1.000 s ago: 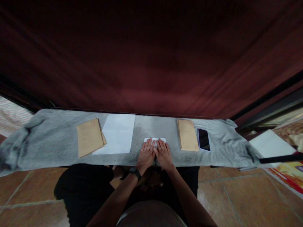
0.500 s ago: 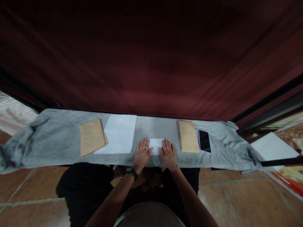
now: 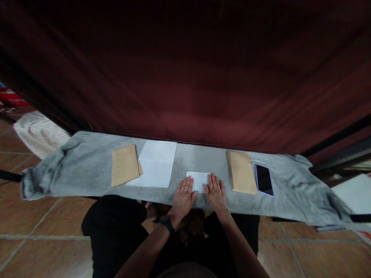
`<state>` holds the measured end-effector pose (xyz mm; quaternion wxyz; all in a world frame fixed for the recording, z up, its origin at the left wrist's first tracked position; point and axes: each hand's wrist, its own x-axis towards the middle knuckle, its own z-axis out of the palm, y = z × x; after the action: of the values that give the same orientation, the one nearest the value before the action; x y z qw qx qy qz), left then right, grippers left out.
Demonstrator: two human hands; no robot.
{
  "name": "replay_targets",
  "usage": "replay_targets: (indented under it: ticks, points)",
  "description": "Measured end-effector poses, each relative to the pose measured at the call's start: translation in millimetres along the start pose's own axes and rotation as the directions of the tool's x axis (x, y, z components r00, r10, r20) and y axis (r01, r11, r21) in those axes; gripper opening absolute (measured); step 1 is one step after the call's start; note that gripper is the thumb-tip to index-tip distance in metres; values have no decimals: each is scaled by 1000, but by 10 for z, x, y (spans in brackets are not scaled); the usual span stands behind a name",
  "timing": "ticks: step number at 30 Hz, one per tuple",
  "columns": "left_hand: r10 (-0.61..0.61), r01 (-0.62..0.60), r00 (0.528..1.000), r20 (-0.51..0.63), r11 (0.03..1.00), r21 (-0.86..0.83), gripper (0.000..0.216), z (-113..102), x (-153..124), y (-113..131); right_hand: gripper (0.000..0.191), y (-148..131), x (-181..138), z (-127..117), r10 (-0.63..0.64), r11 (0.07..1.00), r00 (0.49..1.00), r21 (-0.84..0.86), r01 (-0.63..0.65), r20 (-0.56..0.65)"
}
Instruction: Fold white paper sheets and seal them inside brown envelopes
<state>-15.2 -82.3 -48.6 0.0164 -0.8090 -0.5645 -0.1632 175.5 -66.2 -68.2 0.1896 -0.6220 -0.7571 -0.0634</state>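
A small folded white paper (image 3: 198, 180) lies on the grey cloth (image 3: 87, 173) over a narrow table in front of me. My left hand (image 3: 183, 196) lies flat with fingers stretched out on the paper's left edge. Flat on its right edge rests my right hand (image 3: 215, 193), fingers also extended. A black watch sits on my left wrist. Neither hand grips anything.
Left of the hands lie a larger white sheet (image 3: 156, 163) and brown envelopes (image 3: 124, 165). To the right are a stack of brown envelopes (image 3: 241, 172) and a dark phone (image 3: 263, 180). A dark red curtain (image 3: 185, 69) hangs behind the table. The floor is tiled.
My hands have slid apart from the paper's middle to its two edges, uncovering its centre. The camera has shifted a little, so everything sits further right in the frame.
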Motion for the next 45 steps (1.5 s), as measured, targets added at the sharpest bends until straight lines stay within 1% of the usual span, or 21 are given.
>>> replay_targets:
  ticks: [5, 8, 16, 20, 21, 23, 25, 27, 29, 32, 37, 39, 43, 45]
  points:
    - [1, -1, 1000, 11, 1000, 27, 61, -107, -145, -89, 57, 1, -17, 28, -3, 1000, 999, -5, 3, -40]
    - [11, -12, 1000, 24, 999, 37, 61, -146, -185, -106, 58, -1, -29, 38, 7, 1000, 998, 8, -6, -58]
    - [-2, 0, 999, 45, 999, 32, 60, -137, -166, -102, 58, 29, -105, 3, 66, 998, 997, 16, -66, -34]
    - [-13, 12, 1000, 26, 1000, 10, 64, -132, -114, -10, 58, 41, -126, -23, 76, 997, 997, 6, -76, -27]
    - [0, 0, 1000, 20, 1000, -3, 64, -129, -95, 37, 58, 41, -126, -30, 77, 997, 997, 4, -77, -26]
    - [73, -72, 997, 25, 997, -37, 63, -116, -57, 146, 58, 42, -125, -48, 79, 997, 997, 3, -79, -20]
    - [173, -169, 983, 54, 983, -71, 61, -98, -27, 244, 57, 46, -125, -70, 72, 997, 997, 3, -72, -4]
    - [238, -230, 968, 85, 969, -89, 60, -83, -13, 296, 57, 56, -133, -92, 57, 998, 998, 1, -57, 14]
    - [266, -257, 958, 106, 962, -94, 62, -80, -17, 291, 57, 69, -148, -110, 43, 999, 999, 1, -43, 22]
    - [290, -279, 949, 126, 955, -100, 67, -102, -50, 212, 55, 83, -173, -129, 47, 999, 999, 7, -47, 19]
    - [284, -271, 946, 156, 957, -99, 74, -157, -118, 105, 54, 46, -183, -174, 82, 996, 997, 34, -82, 10]
    - [285, -272, 945, 158, 957, -100, 77, -171, -130, 99, 54, -16, -193, -196, 39, 997, 999, 64, -40, 22]
    - [289, -274, 941, 174, 956, -104, 75, -186, -128, 111, 53, -188, -280, -218, -119, 988, 987, 113, 107, 105]
    - [287, -271, 942, 171, 956, -111, 74, -190, -126, 108, 54, -242, -345, -218, -135, 988, 983, 97, 123, 122]
